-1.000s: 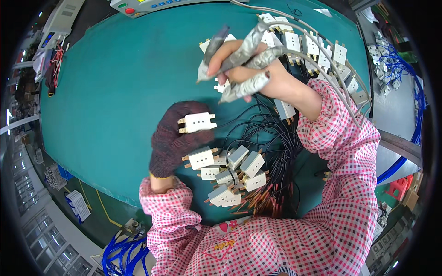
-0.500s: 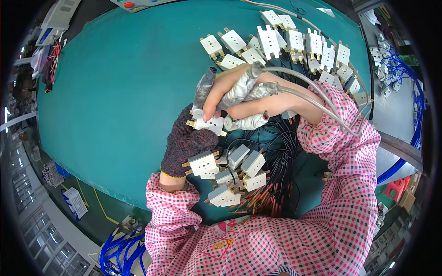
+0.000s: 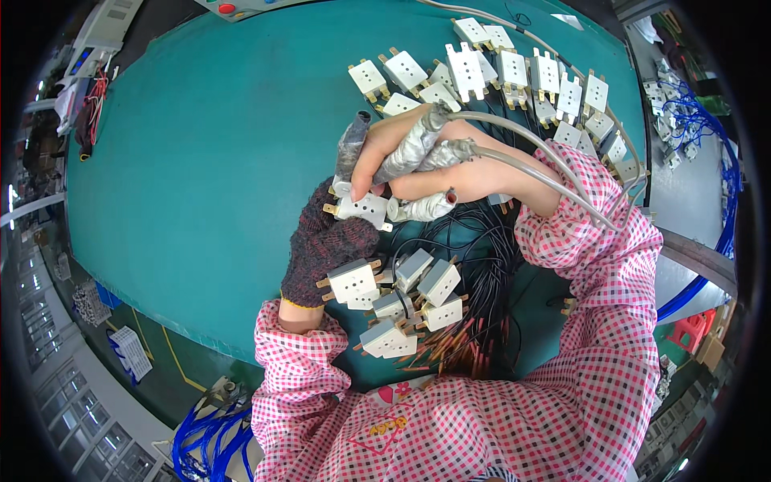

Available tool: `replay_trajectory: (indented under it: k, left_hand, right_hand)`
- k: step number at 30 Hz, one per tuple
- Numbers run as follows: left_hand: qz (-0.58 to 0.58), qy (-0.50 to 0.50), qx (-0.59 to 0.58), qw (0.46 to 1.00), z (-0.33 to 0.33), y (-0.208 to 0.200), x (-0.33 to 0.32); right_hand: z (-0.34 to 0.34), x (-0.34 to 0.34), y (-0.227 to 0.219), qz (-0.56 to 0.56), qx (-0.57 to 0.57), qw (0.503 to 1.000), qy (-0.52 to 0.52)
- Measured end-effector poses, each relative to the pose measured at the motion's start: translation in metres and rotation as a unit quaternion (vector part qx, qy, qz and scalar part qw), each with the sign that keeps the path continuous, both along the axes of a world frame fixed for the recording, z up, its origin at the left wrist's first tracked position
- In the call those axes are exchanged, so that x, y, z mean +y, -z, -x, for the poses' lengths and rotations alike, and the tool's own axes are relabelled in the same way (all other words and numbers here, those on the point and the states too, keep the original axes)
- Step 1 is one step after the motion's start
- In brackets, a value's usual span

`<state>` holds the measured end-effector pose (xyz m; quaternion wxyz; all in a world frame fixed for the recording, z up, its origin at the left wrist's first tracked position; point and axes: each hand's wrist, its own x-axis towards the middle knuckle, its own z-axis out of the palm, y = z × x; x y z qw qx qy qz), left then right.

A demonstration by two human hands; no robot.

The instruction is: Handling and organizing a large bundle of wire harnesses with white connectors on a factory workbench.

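Observation:
My left hand (image 3: 325,251), in a dark knitted glove, grips a white rectangular connector block (image 3: 363,210) with brass tabs. Bare, my right hand (image 3: 458,181) closes around tape-wrapped probes (image 3: 405,154) with grey cables running from them back over my forearm. A dark stubby probe end (image 3: 350,153) meets the left part of the held block; a pale taped end (image 3: 427,208) lies at its right edge. Just below the glove, several similar white blocks (image 3: 352,281) with brass tabs lie in a heap. The palm side of my right hand is hidden.
More white blocks (image 3: 466,71) with tabs cover the far right of the green table mat (image 3: 185,161). A bundle of black wires (image 3: 490,265) with copper-coloured ends lies beneath my right forearm. Blue wires (image 3: 707,120) hang at the right; a box with a red button (image 3: 227,9) stands far back.
Both hands, with the block and probes, have shifted very slightly left and up. My grip looks the same.

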<state>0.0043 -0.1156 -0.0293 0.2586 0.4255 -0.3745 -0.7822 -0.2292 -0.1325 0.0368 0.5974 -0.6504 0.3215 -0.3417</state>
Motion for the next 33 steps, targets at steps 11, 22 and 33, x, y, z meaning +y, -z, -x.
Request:
replay_trajectory:
  k: [11,22,33]
  left_hand:
    - [0.125,0.060,-0.023,0.990,-0.006,0.005,0.002]
    - [0.046,0.300,0.405,0.863,0.005,-0.016,0.000]
    - [0.121,0.276,-0.059,0.952,0.077,-0.058,-0.014]
  right_hand:
    - [-0.012,0.002,0.002,-0.045,-0.127,0.991,-0.024]
    - [0.017,-0.028,0.017,-0.077,-0.274,0.936,0.208]
    - [0.020,-0.027,0.023,-0.057,-0.245,0.938,0.238]
